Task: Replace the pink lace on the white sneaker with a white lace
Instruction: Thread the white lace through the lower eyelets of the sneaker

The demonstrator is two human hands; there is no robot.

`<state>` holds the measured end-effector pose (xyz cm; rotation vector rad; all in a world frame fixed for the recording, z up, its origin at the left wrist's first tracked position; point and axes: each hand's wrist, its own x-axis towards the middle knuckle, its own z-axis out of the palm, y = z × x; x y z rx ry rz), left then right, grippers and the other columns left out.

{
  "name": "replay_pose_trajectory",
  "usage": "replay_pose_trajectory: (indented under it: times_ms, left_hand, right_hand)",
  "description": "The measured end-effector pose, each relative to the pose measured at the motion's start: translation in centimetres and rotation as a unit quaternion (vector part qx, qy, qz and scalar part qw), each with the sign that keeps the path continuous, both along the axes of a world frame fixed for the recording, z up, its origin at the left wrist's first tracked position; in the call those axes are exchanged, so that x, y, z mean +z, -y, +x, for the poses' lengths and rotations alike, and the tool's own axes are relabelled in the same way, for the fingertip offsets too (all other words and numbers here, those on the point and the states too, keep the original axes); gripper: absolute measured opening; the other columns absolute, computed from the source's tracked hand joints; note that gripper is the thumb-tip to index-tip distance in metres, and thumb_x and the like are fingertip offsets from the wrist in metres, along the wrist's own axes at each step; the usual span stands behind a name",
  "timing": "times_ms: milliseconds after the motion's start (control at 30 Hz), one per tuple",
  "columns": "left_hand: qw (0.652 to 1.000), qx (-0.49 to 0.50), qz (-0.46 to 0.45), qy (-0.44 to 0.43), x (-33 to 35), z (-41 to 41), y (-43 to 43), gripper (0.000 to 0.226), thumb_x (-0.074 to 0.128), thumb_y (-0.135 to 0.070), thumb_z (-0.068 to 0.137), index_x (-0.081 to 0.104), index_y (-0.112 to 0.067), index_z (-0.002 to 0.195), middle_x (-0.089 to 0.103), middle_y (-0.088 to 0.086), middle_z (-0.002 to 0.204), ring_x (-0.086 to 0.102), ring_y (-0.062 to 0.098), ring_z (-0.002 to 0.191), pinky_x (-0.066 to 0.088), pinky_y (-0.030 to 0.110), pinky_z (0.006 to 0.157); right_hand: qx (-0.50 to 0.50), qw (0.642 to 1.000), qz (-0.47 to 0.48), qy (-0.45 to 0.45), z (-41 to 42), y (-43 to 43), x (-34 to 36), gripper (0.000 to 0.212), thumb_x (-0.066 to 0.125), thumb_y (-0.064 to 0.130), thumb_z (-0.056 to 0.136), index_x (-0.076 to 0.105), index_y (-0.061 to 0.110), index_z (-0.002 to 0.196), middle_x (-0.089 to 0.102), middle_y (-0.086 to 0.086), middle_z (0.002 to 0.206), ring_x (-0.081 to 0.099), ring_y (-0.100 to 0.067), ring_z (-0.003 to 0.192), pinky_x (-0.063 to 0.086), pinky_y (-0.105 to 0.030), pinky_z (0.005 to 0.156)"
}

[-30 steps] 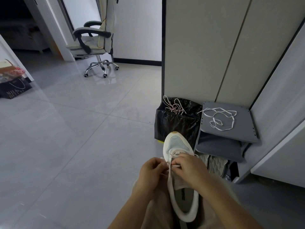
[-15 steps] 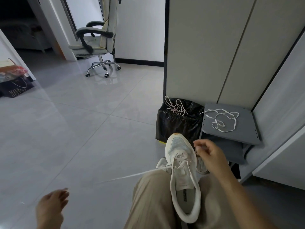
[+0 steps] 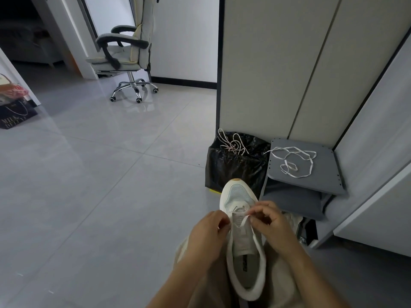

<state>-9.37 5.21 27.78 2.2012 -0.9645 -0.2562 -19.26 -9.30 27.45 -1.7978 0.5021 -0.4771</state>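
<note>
Both forearms reach forward, the right hand pinching the white lace, the left hand curled just beside that pinch.

white sneaker on lap, toe away; pink lace atop bag.

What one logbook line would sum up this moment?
step: lacing | left hand: pinches white lace | right hand: pinches white lace | white sneaker: on lap | pink lace: on black bag

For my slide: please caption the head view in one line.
Left hand steadies white sneaker, right hand threads white lace; pink lace lies on black bag.
</note>
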Motion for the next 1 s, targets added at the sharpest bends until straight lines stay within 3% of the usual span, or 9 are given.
replay_pose_trajectory:
  times_ms: [167,333,467,600,733,800,933,1000]
  left_hand:
    - [0.999,-0.031,0.019,0.028,-0.1,1.5,-1.6,0.012,0.049,-0.017,0.093,0.06,-0.014,0.089,0.059,-0.004,0.089,0.052,0.009,0.081,0.038,0.018,0.072]
    - [0.999,-0.021,0.029,0.033,-0.7,2.3,-4.6,0.013,0.049,-0.014,0.092,0.058,-0.016,0.083,0.052,-0.015,0.079,0.049,0.003,0.073,0.038,0.014,0.068]
    - [0.995,-0.025,0.081,0.058,-0.7,1.8,-5.3,0.014,0.044,-0.019,0.095,0.056,-0.022,0.088,0.045,-0.018,0.079,0.045,0.0,0.07,0.038,0.017,0.069]
    - [0.995,-0.037,0.088,0.042,0.4,1.0,-4.1,0.023,0.045,-0.018,0.093,0.057,-0.027,0.111,0.051,-0.019,0.105,0.053,0.005,0.084,0.038,0.018,0.074]
    - [0.997,-0.057,0.049,0.018,1.0,-0.1,-1.5,0.028,0.051,-0.021,0.092,0.051,-0.027,0.119,0.05,-0.017,0.118,0.056,0.011,0.09,0.035,0.015,0.072]
    - [0.998,-0.048,0.036,0.011,0.8,-0.3,-0.5,0.02,0.049,-0.02,0.093,0.055,-0.022,0.112,0.055,-0.012,0.112,0.052,0.009,0.084,0.034,0.014,0.072]
    - [0.999,-0.041,0.008,0.007,0.4,0.0,0.2,0.013,0.052,-0.017,0.092,0.063,-0.014,0.098,0.06,-0.002,0.096,0.05,0.008,0.081,0.04,0.017,0.074]
    - [0.999,-0.042,0.009,-0.01,0.4,0.3,0.3,0.012,0.054,-0.016,0.091,0.065,-0.012,0.095,0.059,-0.003,0.091,0.051,0.007,0.078,0.04,0.013,0.071]
  right_hand:
    - [0.028,0.998,0.012,-0.057,0.2,1.2,0.1,0.014,0.071,0.009,0.076,0.069,0.022,0.072,0.053,-0.002,0.094,0.051,0.007,0.076,0.04,-0.005,0.072]
    - [0.063,0.986,-0.068,-0.14,1.3,1.1,1.0,0.008,0.07,0.026,0.08,0.066,0.025,0.073,0.049,0.004,0.086,0.048,0.001,0.072,0.036,-0.004,0.068]
    - [-0.011,0.995,-0.049,-0.084,2.0,0.5,1.5,0.005,0.065,0.018,0.085,0.06,0.016,0.084,0.056,0.001,0.08,0.052,0.002,0.064,0.04,-0.005,0.062]
    - [-0.058,0.996,0.021,-0.061,1.1,0.8,1.3,0.008,0.059,0.015,0.089,0.059,0.014,0.081,0.053,0.007,0.064,0.05,0.01,0.048,0.038,-0.006,0.05]
    - [-0.065,0.996,0.045,-0.044,0.3,0.0,-0.2,0.009,0.061,0.013,0.088,0.062,0.019,0.081,0.061,0.005,0.069,0.056,0.002,0.064,0.043,-0.011,0.062]
    - [-0.048,0.998,0.011,-0.037,0.0,-0.5,-0.5,0.013,0.064,0.011,0.085,0.064,0.023,0.082,0.063,0.003,0.076,0.057,-0.002,0.07,0.044,-0.012,0.067]
    - [0.022,0.989,-0.129,-0.074,0.2,-0.7,0.1,0.019,0.07,0.02,0.081,0.065,0.037,0.087,0.048,0.002,0.085,0.051,-0.002,0.077,0.039,-0.007,0.071]
    - [0.052,0.975,-0.182,-0.117,0.9,-0.6,1.0,0.013,0.071,0.029,0.079,0.07,0.034,0.09,0.046,0.005,0.087,0.049,-0.002,0.078,0.04,-0.014,0.074]
